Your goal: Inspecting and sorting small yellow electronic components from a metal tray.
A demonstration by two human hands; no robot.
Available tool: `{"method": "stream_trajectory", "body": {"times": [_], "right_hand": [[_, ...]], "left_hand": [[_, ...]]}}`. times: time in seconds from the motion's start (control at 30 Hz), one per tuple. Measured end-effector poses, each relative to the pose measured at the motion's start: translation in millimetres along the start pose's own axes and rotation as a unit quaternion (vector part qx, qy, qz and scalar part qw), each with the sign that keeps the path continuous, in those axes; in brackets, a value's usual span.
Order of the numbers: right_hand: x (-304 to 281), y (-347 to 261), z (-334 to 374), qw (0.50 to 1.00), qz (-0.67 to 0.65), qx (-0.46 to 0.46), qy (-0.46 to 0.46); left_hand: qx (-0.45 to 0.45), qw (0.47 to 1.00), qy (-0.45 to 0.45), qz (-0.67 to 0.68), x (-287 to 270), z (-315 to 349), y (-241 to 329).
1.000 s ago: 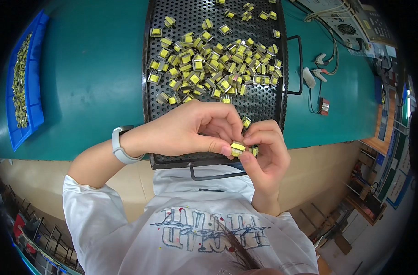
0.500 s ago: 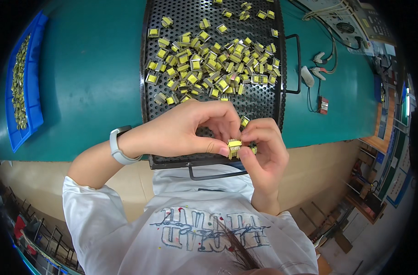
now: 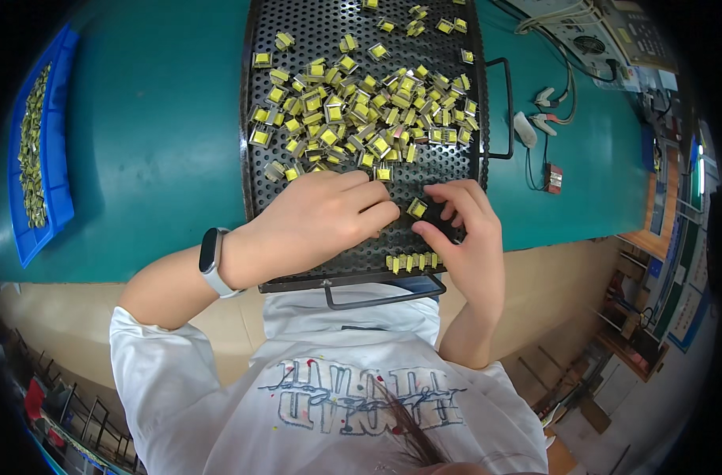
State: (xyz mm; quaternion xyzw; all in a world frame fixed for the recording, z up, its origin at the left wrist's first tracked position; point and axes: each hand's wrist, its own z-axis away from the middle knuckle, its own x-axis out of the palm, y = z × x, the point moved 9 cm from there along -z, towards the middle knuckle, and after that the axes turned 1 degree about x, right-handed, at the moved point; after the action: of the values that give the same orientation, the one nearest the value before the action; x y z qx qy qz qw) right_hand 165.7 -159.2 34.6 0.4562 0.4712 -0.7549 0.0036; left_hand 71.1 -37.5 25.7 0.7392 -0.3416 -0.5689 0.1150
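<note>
A black perforated tray point(image 3: 321, 265) lies in front of me, with a loose pile of small yellow-taped transformers point(image 3: 353, 111) on it. My left hand point(image 3: 329, 214) hovers at the pile's near edge, fingers curled and their tips mostly hidden; what they hold, if anything, does not show. Just beyond its knuckles lies one transformer point(image 3: 383, 172). My right hand point(image 3: 475, 233) is open, thumb and index finger apart beside a single transformer point(image 3: 416, 208) on the tray. Near the front rim, several transformers stand in a short row point(image 3: 412, 262).
On the green table point(image 3: 155, 119), a blue bin point(image 3: 60, 158) full of similar parts stands at the far left. Wire handles point(image 3: 509, 111) stick out from the tray. To the right are clip leads point(image 3: 544, 123), a small red block point(image 3: 553, 179) and an instrument point(image 3: 590, 43).
Both hands have moved away from the front row, exposing it. My left hand went up and left toward the pile; the right opened and shifted slightly upward beside the single transformer.
</note>
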Motion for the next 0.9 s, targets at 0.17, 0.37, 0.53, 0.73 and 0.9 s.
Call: {"method": "stream_trajectory", "body": {"times": [0.17,0.37,0.53,0.73,0.9], "right_hand": [[7,-1,-2,1.000,0.015,-0.019,-0.008],[2,0,3,0.999,-0.025,0.021,-0.012],[6,-16,19,0.982,-0.186,0.018,-0.021],[27,-18,36,0.890,-0.434,0.133,-0.040],[29,-22,41,0.906,-0.401,0.130,-0.032]], "left_hand": [[-0.001,1.000,0.004,0.020,-6,-3,3],[-0.010,0.995,0.063,0.072,-17,-2,1],[-0.034,0.980,0.125,0.152,-27,-2,-4],[-0.115,0.939,0.061,0.319,-21,-2,-15],[-0.064,0.948,0.089,0.299,-25,-2,-11]]}}
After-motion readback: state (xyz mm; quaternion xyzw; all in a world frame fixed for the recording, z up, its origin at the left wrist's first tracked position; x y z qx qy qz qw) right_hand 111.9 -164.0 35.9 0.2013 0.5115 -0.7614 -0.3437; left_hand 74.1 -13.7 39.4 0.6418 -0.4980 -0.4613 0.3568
